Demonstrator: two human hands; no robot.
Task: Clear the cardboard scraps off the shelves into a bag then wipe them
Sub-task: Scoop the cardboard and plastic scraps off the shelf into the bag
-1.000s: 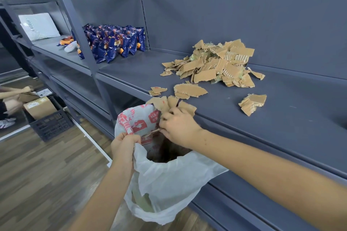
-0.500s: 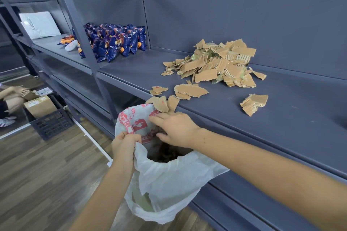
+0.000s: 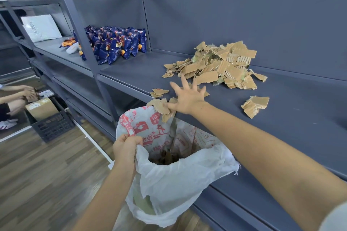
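A big heap of torn cardboard scraps (image 3: 219, 65) lies on the grey shelf (image 3: 293, 118) near its back wall. Smaller scraps sit at the front edge (image 3: 159, 106), another small piece (image 3: 158, 92) just behind them, and a folded clump (image 3: 255, 105) lies to the right. My right hand (image 3: 187, 97) is over the shelf with its fingers spread, above the front-edge scraps and holding nothing. My left hand (image 3: 125, 146) grips the rim of a white plastic bag with red print (image 3: 178, 180), held open below the shelf edge. Brown scraps show inside it.
Blue snack packets (image 3: 116, 43) stand on the shelf to the left, behind a grey upright post (image 3: 82, 35). A white pillow-like pack (image 3: 41, 27) lies further left. On the wooden floor sit a black crate (image 3: 52, 125) with a cardboard box, and a seated person's arms (image 3: 16, 93).
My right hand has left the bag mouth, risen onto the shelf and spread its fingers over the front-edge scraps. My left hand still holds the bag's rim.
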